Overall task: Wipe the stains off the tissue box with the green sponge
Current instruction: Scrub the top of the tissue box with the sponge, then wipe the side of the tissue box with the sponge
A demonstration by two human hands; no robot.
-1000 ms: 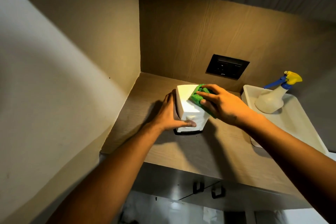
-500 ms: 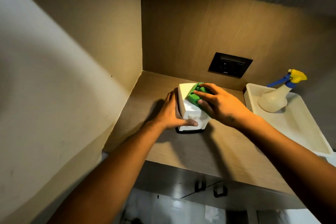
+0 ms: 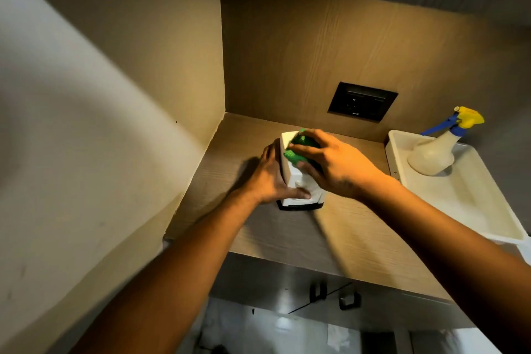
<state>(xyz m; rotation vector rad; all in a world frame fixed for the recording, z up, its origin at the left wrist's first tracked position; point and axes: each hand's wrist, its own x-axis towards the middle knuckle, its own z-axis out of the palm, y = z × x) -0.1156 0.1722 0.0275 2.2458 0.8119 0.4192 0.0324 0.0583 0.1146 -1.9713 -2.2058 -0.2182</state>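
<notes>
You are pressing the green sponge onto the top of the white tissue box with your right hand, fingers curled around it. Your left hand is gripping the box's left side, thumb across its front. The box is standing on the wooden shelf, left of the white tray holding a spray bottle.

The view holds two hands, a left hand and a right hand, one tissue box, one green sponge, one spray bottle, one white tray, one wall socket and two cabinet handles.
</notes>
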